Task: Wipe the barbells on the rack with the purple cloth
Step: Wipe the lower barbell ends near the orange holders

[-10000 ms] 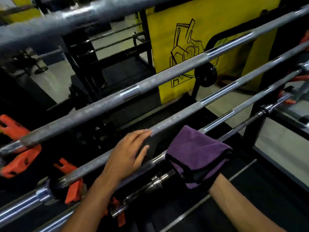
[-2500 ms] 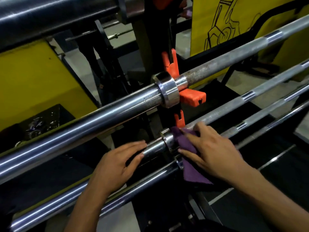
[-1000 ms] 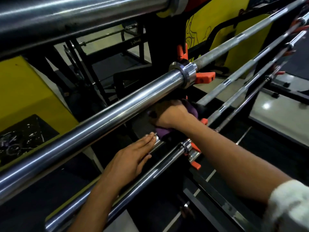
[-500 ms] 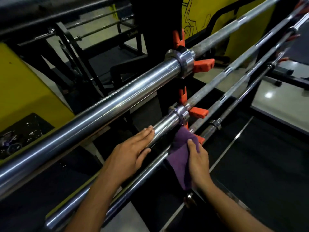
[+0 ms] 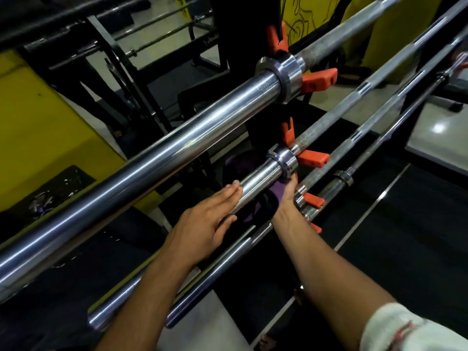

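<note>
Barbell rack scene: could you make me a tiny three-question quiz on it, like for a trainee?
1. True or false: the left hand lies flat on a barbell sleeve.
2. The purple cloth is: A) draped over the top barbell, B) under the second barbell's sleeve, C) on the floor.
3. What colour are the rack pegs?

Key: 1 true; 2 B, the right hand holds it there; 3 orange.

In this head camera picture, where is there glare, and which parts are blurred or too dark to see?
Head view: bright glare streaks run along the thick chrome barbell sleeve; a light reflects on the pale glossy floor; the thin grey bars at upper right are motion-blurred; the purple cloth sits in deep shadow under the second sleeve.
</note>
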Action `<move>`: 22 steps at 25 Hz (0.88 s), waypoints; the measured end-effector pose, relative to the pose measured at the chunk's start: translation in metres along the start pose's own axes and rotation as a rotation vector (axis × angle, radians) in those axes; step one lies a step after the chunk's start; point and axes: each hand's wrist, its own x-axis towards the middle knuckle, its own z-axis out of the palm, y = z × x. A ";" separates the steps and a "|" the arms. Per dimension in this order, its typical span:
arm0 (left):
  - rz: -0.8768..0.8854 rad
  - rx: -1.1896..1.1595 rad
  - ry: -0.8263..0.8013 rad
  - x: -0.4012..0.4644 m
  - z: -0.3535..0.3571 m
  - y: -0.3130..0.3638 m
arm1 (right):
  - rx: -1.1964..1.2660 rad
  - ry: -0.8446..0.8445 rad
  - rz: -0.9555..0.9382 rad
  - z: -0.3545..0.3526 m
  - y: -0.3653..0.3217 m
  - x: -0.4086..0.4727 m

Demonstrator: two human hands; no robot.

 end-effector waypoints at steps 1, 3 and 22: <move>0.002 0.007 0.000 0.001 0.001 0.001 | -0.022 -0.018 0.010 0.000 -0.001 0.000; -0.007 0.019 0.000 0.000 0.003 0.001 | -0.063 -0.047 0.013 -0.006 -0.004 -0.008; -0.018 -0.106 -0.105 0.003 -0.011 -0.001 | -0.699 -0.036 -0.478 -0.057 -0.068 -0.099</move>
